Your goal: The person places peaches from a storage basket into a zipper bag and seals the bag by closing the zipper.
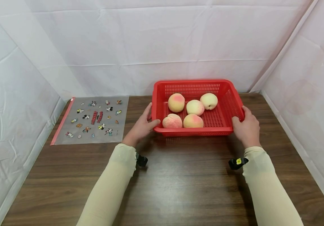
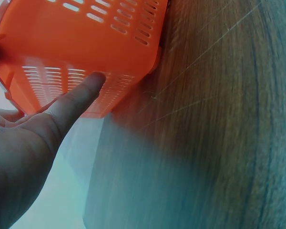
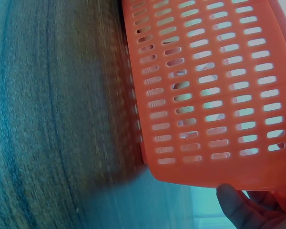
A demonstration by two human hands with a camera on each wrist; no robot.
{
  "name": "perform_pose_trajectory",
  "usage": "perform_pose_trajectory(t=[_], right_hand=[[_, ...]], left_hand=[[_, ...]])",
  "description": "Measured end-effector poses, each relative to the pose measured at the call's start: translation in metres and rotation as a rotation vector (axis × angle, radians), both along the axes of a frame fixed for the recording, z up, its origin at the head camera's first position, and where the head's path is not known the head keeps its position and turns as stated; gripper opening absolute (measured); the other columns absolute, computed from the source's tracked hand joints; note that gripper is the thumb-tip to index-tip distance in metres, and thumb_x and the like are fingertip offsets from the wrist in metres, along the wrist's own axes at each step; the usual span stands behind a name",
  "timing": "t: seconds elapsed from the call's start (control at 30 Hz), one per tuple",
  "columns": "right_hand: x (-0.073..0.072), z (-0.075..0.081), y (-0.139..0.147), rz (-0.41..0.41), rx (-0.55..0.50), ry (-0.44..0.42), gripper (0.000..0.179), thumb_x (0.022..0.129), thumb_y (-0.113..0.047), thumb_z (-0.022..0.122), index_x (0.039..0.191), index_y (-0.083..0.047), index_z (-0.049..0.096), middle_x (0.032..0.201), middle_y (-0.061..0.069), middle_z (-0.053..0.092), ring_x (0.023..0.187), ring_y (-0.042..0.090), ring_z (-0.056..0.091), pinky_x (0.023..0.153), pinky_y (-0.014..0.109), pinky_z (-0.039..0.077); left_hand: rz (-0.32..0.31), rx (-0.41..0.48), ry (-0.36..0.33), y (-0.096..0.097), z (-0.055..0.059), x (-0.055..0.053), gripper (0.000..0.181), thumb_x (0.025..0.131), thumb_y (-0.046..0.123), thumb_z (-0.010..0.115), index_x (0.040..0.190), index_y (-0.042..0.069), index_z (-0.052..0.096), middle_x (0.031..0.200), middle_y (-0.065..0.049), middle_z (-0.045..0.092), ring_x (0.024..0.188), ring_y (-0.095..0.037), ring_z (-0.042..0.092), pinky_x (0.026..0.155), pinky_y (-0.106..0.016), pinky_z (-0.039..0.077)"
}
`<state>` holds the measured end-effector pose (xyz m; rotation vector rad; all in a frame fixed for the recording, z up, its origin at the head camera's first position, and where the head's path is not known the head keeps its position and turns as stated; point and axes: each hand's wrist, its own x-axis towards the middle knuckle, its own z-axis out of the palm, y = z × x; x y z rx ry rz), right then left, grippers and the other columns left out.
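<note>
A red plastic basket (image 1: 196, 129) with slotted walls stands towards the back of the table, several peaches (image 1: 195, 107) lying loose on its floor. My left hand (image 1: 141, 127) holds its left end, the thumb over the rim. In the left wrist view a finger (image 2: 81, 98) of that hand lies straight along the basket's outer wall (image 2: 119, 52). At the opposite end my right hand (image 1: 246, 128) grips the rim near the front corner, thumb on the inner side. The right wrist view shows its fingertips (image 3: 231, 198) at the slotted wall (image 3: 205, 176).
To the left of the basket, a clear zip bag (image 1: 87, 133) with cartoon prints and a red edge lies flat on the dark wooden table (image 1: 184, 182). White cloth (image 1: 162, 37) hangs behind and on both sides.
</note>
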<state>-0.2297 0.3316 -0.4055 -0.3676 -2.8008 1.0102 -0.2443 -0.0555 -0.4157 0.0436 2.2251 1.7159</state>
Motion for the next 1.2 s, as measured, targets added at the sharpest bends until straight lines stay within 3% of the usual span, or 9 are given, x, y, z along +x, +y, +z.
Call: perform_pose_trajectory(t=[0.3, 0.57, 0.73, 0.83, 0.97, 1.2], right_hand=[[0.005, 0.003, -0.004, 0.004, -0.009, -0.003, 0.066, 0.094, -0.032, 0.042, 0.154, -0.013, 0.023, 0.133, 0.029, 0.049, 0.110, 0.043, 0.050, 0.091, 0.061, 0.046], [0.006, 0.005, -0.004, -0.001, -0.013, 0.003, 0.065, 0.094, -0.031, 0.042, 0.154, -0.013, 0.024, 0.134, 0.029, 0.048, 0.111, 0.044, 0.050, 0.092, 0.062, 0.045], [0.007, 0.006, -0.002, -0.004, -0.023, -0.015, 0.067, 0.094, -0.032, 0.042, 0.155, -0.015, 0.022, 0.136, 0.028, 0.047, 0.112, 0.044, 0.049, 0.092, 0.062, 0.046], [0.008, 0.006, -0.002, -0.003, -0.028, -0.022, 0.067, 0.094, -0.032, 0.042, 0.155, -0.015, 0.021, 0.137, 0.028, 0.047, 0.112, 0.044, 0.049, 0.092, 0.062, 0.046], [0.008, 0.007, -0.001, -0.001, -0.030, -0.027, 0.067, 0.094, -0.031, 0.042, 0.155, -0.015, 0.020, 0.137, 0.028, 0.046, 0.112, 0.044, 0.048, 0.092, 0.062, 0.046], [0.008, 0.008, -0.001, 0.010, -0.019, -0.033, 0.067, 0.094, -0.031, 0.041, 0.155, -0.014, 0.020, 0.137, 0.028, 0.046, 0.112, 0.044, 0.049, 0.091, 0.062, 0.047]], left_hand=[[0.022, 0.009, -0.007, -0.002, 0.003, 0.003, 0.090, 0.087, 0.029, 0.069, 0.151, 0.048, 0.009, 0.144, -0.003, 0.047, 0.113, -0.025, 0.062, 0.090, -0.042, 0.055], [0.000, 0.019, -0.024, -0.003, 0.006, 0.002, 0.090, 0.089, 0.029, 0.067, 0.153, 0.045, 0.006, 0.147, -0.006, 0.045, 0.115, -0.026, 0.061, 0.092, -0.043, 0.054], [-0.009, 0.015, -0.051, 0.000, 0.025, 0.011, 0.090, 0.090, 0.023, 0.065, 0.156, 0.036, 0.004, 0.150, -0.011, 0.042, 0.118, -0.031, 0.059, 0.093, -0.042, 0.053], [-0.008, 0.017, -0.054, 0.001, 0.024, 0.010, 0.090, 0.091, 0.023, 0.065, 0.156, 0.036, 0.003, 0.149, -0.011, 0.042, 0.120, -0.032, 0.059, 0.093, -0.043, 0.053], [0.006, 0.019, -0.043, 0.000, 0.007, 0.001, 0.090, 0.089, 0.028, 0.067, 0.153, 0.044, 0.006, 0.147, -0.006, 0.044, 0.118, -0.029, 0.060, 0.092, -0.044, 0.053], [0.026, 0.008, -0.018, 0.000, 0.007, 0.003, 0.089, 0.088, 0.029, 0.068, 0.152, 0.045, 0.009, 0.144, -0.005, 0.047, 0.115, -0.025, 0.062, 0.092, -0.043, 0.054]])
